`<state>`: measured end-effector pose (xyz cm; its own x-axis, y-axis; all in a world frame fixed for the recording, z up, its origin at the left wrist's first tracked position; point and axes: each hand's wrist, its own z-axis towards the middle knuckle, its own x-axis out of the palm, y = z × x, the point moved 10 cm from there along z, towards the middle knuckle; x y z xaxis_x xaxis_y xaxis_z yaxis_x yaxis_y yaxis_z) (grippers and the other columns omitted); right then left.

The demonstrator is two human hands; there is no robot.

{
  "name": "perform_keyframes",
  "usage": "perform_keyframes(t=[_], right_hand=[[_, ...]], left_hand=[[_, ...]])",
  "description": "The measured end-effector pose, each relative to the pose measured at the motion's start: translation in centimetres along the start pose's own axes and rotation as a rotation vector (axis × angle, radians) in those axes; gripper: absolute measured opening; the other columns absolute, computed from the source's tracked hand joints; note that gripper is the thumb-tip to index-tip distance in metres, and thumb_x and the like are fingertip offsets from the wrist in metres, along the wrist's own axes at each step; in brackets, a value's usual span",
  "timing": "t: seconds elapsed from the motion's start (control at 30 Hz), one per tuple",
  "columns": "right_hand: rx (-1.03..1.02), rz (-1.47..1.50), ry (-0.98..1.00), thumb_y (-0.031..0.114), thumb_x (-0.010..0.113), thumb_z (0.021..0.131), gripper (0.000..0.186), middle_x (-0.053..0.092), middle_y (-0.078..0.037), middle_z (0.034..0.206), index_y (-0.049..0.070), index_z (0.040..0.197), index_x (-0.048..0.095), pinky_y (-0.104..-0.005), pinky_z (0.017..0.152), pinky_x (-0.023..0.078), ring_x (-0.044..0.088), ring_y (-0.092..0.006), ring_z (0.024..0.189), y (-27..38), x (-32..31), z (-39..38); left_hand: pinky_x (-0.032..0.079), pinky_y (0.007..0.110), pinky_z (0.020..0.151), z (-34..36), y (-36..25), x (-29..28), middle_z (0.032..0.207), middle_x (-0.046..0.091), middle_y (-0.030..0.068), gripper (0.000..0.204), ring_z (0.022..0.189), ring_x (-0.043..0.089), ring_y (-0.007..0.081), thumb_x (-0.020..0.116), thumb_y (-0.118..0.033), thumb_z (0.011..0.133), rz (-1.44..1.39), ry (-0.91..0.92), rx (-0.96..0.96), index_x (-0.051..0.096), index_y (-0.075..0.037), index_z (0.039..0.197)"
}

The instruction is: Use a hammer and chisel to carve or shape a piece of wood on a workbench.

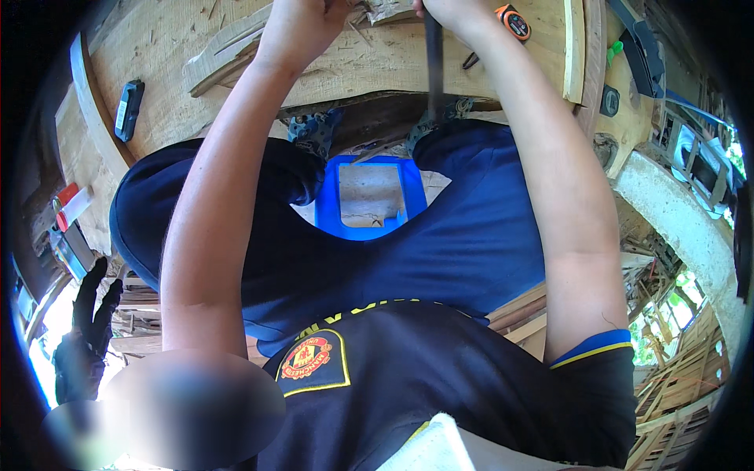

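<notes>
Both my arms reach forward to a wide, rough wooden slab (181,55) at the top of the view. My right hand (455,14) is closed around a dark, straight tool handle (433,63) that hangs down over the slab's near edge. My left hand (302,23) rests on the slab beside a chipped piece of wood (389,9). Its fingers are cut off by the top edge, so what it holds is hidden. I sit on a blue plastic stool (369,228), with dark blue shorts and a dark shirt below.
An orange tape measure (514,22) lies on the slab right of my right hand. A black flat device (128,110) lies at the slab's left. A curved wooden strip (575,47) runs along the right. A black glove (86,330) and stacked timber (675,385) sit lower down.
</notes>
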<state>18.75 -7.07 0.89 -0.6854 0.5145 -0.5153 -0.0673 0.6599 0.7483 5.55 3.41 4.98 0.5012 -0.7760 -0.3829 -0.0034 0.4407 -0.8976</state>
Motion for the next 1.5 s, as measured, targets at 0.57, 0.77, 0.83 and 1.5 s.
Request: perform_keyframes(t=[0.57, 0.77, 0.83, 1.5], right_hand=[[-0.85, -0.093, -0.027, 0.033, 0.051, 0.1, 0.037, 0.069, -0.015, 0.093, -0.001, 0.108, 0.065, -0.0357, 0.081, 0.049, 0.065, -0.026, 0.091, 13.5, -4.8, -8.9], [-0.577, -0.244, 0.033, 0.029, 0.049, 0.101, 0.037, 0.066, -0.015, 0.081, -0.005, 0.099, 0.063, -0.0367, 0.072, 0.05, 0.064, -0.027, 0.077, 12.8, -4.0, -8.4], [-0.677, -0.296, 0.002, 0.028, 0.048, 0.101, 0.037, 0.067, -0.017, 0.081, -0.006, 0.096, 0.063, -0.0383, 0.071, 0.051, 0.065, -0.0293, 0.075, 13.5, -4.3, -9.0], [-0.787, -0.405, -0.216, 0.023, 0.049, 0.099, 0.036, 0.066, -0.023, 0.073, -0.009, 0.093, 0.063, -0.0375, 0.062, 0.058, 0.068, -0.0342, 0.066, 15.5, -5.6, -11.5]], left_hand=[[0.048, 0.045, 0.066, 2.0, -2.3, 2.3, 0.082, 0.063, 0.022, 0.014, 0.077, 0.062, 0.0435, 0.062, -0.005, 0.084, 0.179, 0.08, 0.169, 0.053, 0.0, 0.093], [0.05, 0.044, 0.068, 2.1, -2.0, 3.3, 0.082, 0.064, 0.0247, 0.017, 0.08, 0.064, 0.0421, 0.06, -0.005, 0.084, 0.268, 0.111, 0.105, 0.058, 0.001, 0.099], [0.051, 0.043, 0.068, 2.0, -2.0, 3.0, 0.082, 0.065, 0.0239, 0.019, 0.079, 0.066, 0.04, 0.06, -0.004, 0.084, 0.262, 0.114, 0.093, 0.06, 0.001, 0.102], [0.052, 0.035, 0.061, 2.3, -1.5, 2.9, 0.076, 0.068, 0.0198, 0.02, 0.066, 0.069, 0.0279, 0.069, -0.007, 0.079, 0.262, 0.115, 0.015, 0.066, 0.002, 0.096]])
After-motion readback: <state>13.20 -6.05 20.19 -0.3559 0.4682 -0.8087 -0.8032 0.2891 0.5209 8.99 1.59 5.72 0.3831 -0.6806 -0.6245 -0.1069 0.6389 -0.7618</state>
